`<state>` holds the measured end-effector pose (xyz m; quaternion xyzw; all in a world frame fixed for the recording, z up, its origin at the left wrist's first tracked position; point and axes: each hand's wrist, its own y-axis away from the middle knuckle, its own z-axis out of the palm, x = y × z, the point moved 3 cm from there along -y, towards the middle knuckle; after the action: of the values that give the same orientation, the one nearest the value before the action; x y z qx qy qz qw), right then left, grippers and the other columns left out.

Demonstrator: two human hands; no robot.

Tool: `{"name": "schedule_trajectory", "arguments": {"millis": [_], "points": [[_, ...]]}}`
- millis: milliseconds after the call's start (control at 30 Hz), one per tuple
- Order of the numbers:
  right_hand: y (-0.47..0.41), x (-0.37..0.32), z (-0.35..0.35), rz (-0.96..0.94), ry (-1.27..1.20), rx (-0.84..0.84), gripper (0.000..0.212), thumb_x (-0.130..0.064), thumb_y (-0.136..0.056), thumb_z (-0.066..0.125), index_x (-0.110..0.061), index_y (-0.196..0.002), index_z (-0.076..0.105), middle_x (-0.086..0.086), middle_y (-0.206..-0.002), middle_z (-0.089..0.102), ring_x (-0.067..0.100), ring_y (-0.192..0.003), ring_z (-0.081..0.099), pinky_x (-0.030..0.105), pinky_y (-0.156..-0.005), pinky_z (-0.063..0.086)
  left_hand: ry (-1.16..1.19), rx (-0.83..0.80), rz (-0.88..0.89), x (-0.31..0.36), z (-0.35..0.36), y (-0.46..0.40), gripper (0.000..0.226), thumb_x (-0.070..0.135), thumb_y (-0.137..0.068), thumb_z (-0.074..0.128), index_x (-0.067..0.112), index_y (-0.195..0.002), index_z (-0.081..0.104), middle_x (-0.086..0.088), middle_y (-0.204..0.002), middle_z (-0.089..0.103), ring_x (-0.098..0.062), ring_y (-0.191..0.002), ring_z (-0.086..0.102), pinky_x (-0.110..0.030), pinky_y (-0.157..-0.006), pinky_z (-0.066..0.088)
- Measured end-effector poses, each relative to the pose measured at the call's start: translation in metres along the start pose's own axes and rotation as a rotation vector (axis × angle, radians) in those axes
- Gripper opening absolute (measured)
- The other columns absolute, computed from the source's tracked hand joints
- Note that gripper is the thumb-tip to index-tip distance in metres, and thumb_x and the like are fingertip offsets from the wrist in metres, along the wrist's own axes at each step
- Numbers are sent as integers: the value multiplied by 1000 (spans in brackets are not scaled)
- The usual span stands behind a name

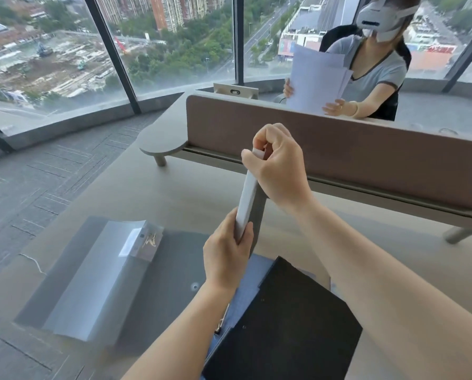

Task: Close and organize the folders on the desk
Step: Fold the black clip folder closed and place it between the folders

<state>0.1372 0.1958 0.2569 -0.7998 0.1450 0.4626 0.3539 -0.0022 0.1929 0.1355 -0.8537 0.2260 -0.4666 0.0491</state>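
Both hands hold one folder (250, 198) upright above the desk (152, 193), seen nearly edge-on, its pale sheets showing along the left edge and its grey cover behind. The left hand (226, 256) is clamped around the folder's lower end, fingers wrapped over the edge. The right hand (277, 165) is closed on the top end, thumb pressing the paper edge toward the curled fingers.

Two more folders lie flat on the desk. To the left, a grey folder (73, 272) lies open — a sheet (97, 281) rests across it, with a metal clip (148, 241) at its upper end. Below the hands a black folder (287, 322) lies closed, tilted, resting partly on a blue folder (246, 294) whose surface shows beside and above it; a small metal clasp (222, 322) sits at the blue folder's left edge.

A brown partition (339, 160) runs along the desk's far side. Behind it another person (377, 67) sits holding a stack of papers (315, 78) — windows (64, 50) fill the background, the city far below.
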Motion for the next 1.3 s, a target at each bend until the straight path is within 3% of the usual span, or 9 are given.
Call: {"name": "schedule_trajectory", "arguments": {"millis": [200, 367, 467, 567, 667, 800, 1067, 1200, 1300], "points": [[16, 13, -26, 31, -6, -18, 24, -32, -90, 65, -24, -111, 56, -6, -116, 53, 1, -75, 53, 15, -73, 47, 137, -11, -22, 13, -16, -6, 17, 20, -94, 64, 12, -109, 65, 3, -88, 65, -9, -69, 58, -3, -59, 42], [42, 53, -61, 178, 140, 132, 44, -32, -90, 64, -26, -129, 47, -9, -128, 43, 9, -111, 53, 26, -96, 47, 241, -90, -72, 13, -17, -12, 14, 28, -94, 63, 14, -93, 63, 3, -83, 66, -12, -73, 60, -22, -60, 52], [60, 86, -81, 335, 243, 142, 58, -36, -89, 63, -26, -141, 38, -3, -144, 40, 17, -134, 38, 32, -109, 35, 305, -119, -95, 15, -20, -17, 21, 24, -94, 64, 6, -83, 60, 2, -73, 61, -6, -64, 54, -16, -56, 46], [82, 108, -101, 518, 110, 119, 75, -41, -87, 65, -25, -150, 27, -6, -151, 36, 13, -139, 35, 30, -109, 34, 349, -161, -110, 17, -19, -21, 21, 21, -94, 64, 7, -79, 62, 3, -69, 58, -2, -60, 52, -14, -55, 45], [107, 118, -117, 669, -11, 100, 77, -41, -88, 66, -26, -150, 23, -14, -144, 45, 12, -128, 46, 28, -99, 37, 400, -251, -164, 16, -12, -19, 22, 25, -94, 65, 4, -86, 66, -2, -76, 64, -8, -67, 59, -18, -60, 52], [150, 139, -130, 773, -56, 135, 48, -29, -85, 69, -27, -128, 47, -11, -120, 65, 14, -109, 63, 35, -93, 51, 457, -379, -335, 2, 5, 0, 18, 27, -92, 67, 9, -89, 69, -7, -83, 74, -17, -72, 69, -34, -67, 61], [235, 176, -131, 992, 41, 76, 36, -28, -86, 67, -23, -116, 47, -11, -106, 59, 15, -95, 60, 24, -66, 45, 312, -524, -497, -48, 43, 57, 18, 28, -94, 66, 13, -91, 73, -1, -79, 76, -16, -70, 70, -19, -56, 53], [264, 194, -127, 1073, 127, 57, 35, -29, -83, 69, -24, -110, 47, -11, -100, 59, 12, -88, 61, 27, -64, 46, 191, -585, -515, -71, 58, 76, 20, 35, -92, 66, 17, -84, 71, -5, -86, 76, -28, -83, 72, -42, -77, 59], [284, 201, -125, 1147, 161, 36, 38, -30, -81, 70, -23, -109, 46, -11, -93, 59, 8, -80, 60, 27, -58, 45, 107, -628, -488, -82, 64, 87, 17, 37, -93, 64, 22, -87, 68, 4, -88, 73, -18, -83, 69, -42, -77, 58]]}}
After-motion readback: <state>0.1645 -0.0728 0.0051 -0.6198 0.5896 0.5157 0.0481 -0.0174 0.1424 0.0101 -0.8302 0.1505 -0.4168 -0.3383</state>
